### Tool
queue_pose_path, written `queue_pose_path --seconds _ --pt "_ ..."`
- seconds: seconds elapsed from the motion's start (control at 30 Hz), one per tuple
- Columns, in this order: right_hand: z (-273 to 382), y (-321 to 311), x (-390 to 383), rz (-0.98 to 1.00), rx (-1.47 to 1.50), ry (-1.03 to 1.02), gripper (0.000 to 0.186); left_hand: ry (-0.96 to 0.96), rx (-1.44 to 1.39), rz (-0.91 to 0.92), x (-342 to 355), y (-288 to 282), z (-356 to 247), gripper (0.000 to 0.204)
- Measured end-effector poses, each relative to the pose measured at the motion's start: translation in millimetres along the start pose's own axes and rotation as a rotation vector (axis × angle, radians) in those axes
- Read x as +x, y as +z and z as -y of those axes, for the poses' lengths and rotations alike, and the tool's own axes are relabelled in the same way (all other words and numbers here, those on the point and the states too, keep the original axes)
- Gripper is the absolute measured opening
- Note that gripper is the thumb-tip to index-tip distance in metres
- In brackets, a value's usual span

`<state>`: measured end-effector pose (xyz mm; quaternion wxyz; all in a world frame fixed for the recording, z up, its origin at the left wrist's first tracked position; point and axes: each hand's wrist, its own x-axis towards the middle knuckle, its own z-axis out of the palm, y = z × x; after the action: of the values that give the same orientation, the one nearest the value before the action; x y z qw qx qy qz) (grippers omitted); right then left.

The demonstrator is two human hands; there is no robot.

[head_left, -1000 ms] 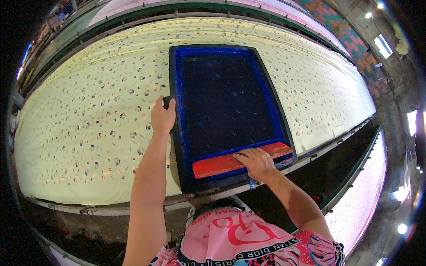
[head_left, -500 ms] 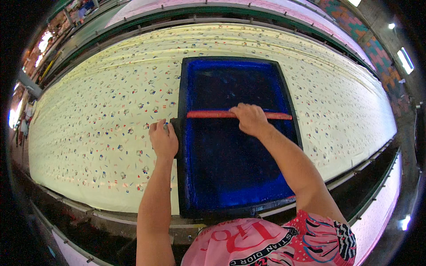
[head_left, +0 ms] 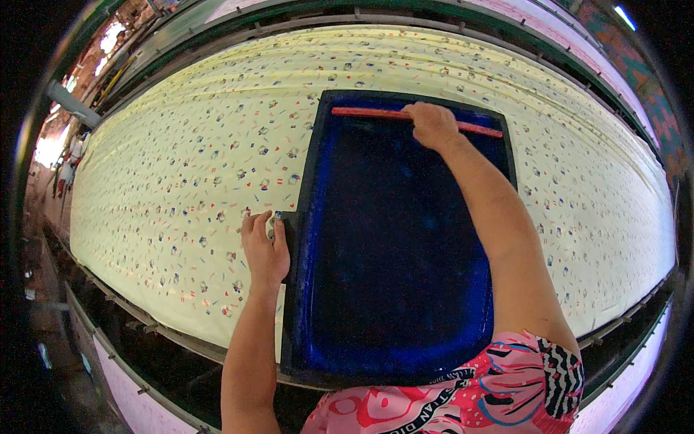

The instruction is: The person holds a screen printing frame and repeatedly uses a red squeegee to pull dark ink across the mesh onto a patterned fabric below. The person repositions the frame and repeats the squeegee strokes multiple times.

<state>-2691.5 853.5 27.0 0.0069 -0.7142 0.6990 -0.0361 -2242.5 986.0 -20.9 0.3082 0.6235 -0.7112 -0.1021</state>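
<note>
A dark printing screen with blue ink around its inner edges lies on pale yellow patterned fabric. Across its far end rests a red-edged squeegee, slightly slanted. My right hand is closed around the squeegee's top edge near its middle, arm stretched over the screen. Left of the screen, my left hand lies on the fabric with fingers apart. Its thumb side is beside a small dark tab that juts from the screen's left edge; whether it presses on the tab is unclear.
The long table carries the fabric, printed with small repeated figures, on both sides of the screen. A dark rail runs along the far edge. Beyond it another table bears pink cloth. A pale pipe sticks out at the far left.
My right hand has pushed the squeegee from mid-screen to the far end. My left hand stays beside the tab. The whole view has shifted and tilted a little.
</note>
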Motion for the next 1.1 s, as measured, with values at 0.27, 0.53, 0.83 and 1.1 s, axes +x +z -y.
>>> queue_pose_path --seconds 0.27,0.53,0.83,1.1 --pt "-21 1 7 -0.059 -0.059 -0.01 0.051 0.085 -0.022 -0.03 -4 2 -3 0.028" --pt "-31 -13 6 0.028 -0.014 -0.115 0.026 0.095 -0.024 -0.035 -3 2 3 0.024" --pt "37 -24 -134 0.117 0.007 -0.149 0.026 0.141 -0.002 -0.049 1 8 15 0.025" --pt "129 -44 -292 0.254 0.013 -0.105 0.035 0.132 -0.142 -0.08 3 18 24 0.02"
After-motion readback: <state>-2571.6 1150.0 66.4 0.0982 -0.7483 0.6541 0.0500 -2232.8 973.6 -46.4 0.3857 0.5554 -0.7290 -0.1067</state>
